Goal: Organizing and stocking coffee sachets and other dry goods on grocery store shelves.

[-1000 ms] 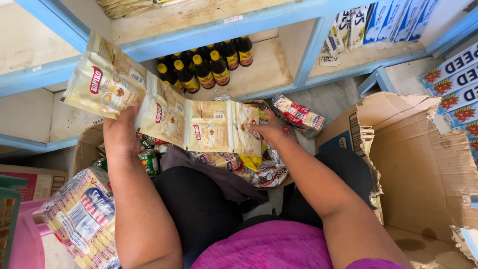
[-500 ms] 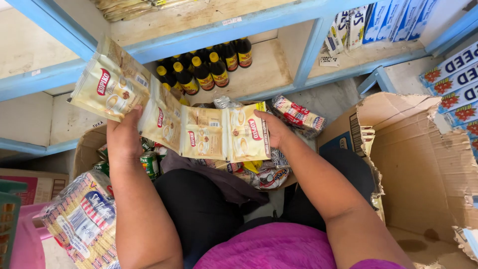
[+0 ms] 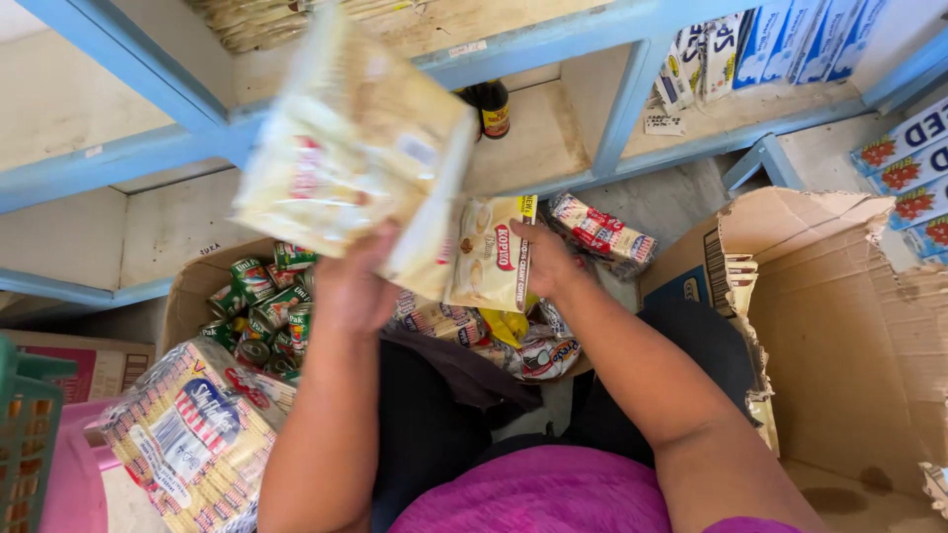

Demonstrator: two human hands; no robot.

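Note:
A strip of cream-coloured sachets [image 3: 360, 158] is folded up in front of me, blurred from motion. My left hand [image 3: 351, 286] grips it from below, raised toward the blue shelf [image 3: 178, 148]. My right hand [image 3: 543, 259] holds the strip's lower end, a single cream sachet with a red label [image 3: 494, 257]. Both forearms reach forward over my dark trousers and purple top.
A dark bottle [image 3: 491, 107] stands on the shelf behind the strip. A box of green cans [image 3: 259, 301] sits low left, a wrapped pack of sachets [image 3: 193, 434] beside it. A torn cardboard box [image 3: 839, 326] is right. More packets [image 3: 600, 230] lie by my right hand.
The long strip of sachets, stretched out between both hands before, has been folded together into a bundle. My left hand moved right and up, and the camera drew closer to the shelf.

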